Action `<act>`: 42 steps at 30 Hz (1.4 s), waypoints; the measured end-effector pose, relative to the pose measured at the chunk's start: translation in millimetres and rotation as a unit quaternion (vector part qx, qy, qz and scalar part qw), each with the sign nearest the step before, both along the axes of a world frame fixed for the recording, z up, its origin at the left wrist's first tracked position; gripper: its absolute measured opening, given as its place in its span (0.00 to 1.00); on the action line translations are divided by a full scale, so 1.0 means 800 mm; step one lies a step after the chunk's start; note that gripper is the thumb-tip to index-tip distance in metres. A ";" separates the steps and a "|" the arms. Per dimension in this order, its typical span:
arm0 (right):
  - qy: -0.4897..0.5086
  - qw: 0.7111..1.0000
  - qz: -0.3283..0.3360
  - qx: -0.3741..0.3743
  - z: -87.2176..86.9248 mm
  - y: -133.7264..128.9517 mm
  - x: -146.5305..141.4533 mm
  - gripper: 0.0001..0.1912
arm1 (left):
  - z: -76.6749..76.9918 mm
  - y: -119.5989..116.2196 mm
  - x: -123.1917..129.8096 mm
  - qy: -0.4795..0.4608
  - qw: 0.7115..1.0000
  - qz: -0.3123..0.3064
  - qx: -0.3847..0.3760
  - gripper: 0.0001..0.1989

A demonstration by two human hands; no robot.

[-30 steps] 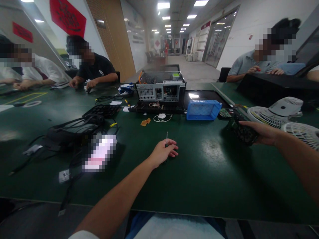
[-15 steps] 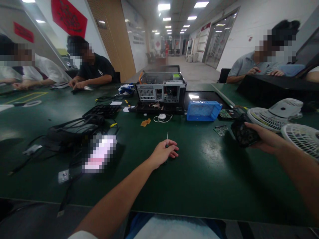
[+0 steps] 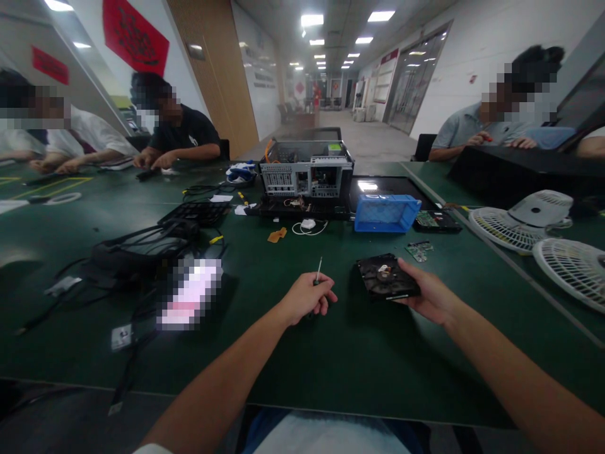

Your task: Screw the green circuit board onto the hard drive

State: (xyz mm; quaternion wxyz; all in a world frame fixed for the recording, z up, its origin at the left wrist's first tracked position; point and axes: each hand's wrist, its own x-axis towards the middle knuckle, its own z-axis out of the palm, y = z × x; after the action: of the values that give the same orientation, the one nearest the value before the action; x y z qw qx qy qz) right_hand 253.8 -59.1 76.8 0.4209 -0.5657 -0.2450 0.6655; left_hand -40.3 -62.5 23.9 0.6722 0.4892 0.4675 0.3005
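Note:
My left hand is closed round a small screwdriver, its thin metal shaft pointing up and away from me. The screwdriver's handle is mostly hidden in the fingers. Off to the right, my right hand grips a black hard drive by its right edge, thumb on top and fingers beneath. The drive is held tilted a little above the green table, a round hub showing on its upper face. Just beyond it lies a small green circuit board.
An opened computer case stands ahead, beside a blue plastic bin and another drive. White fan parts lie right; a black headset-like strap bundle and cables lie left. Co-workers sit across, one in a black shirt.
My right hand has brought the hard drive leftward from near the fan parts to a spot close to my left hand. The left hand with the screwdriver has barely moved.

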 end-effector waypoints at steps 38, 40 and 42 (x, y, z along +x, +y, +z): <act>-0.720 0.588 0.232 0.287 -0.016 0.130 0.014 0.15 | -0.003 0.016 -0.013 0.098 0.986 0.129 0.041 0.12; -0.737 0.559 0.234 0.300 -0.026 0.154 0.020 0.20 | -0.001 0.015 -0.013 0.097 0.986 0.127 0.040 0.12; -0.746 0.522 0.252 0.327 -0.037 0.163 0.017 0.25 | 0.000 0.015 -0.014 0.099 0.987 0.124 0.040 0.12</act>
State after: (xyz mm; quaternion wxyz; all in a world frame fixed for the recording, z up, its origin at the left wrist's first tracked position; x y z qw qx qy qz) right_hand 267.3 71.4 46.9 0.0546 -0.5922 -0.8025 -0.0483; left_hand -51.8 -50.2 23.8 0.5599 0.4818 0.5762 0.3499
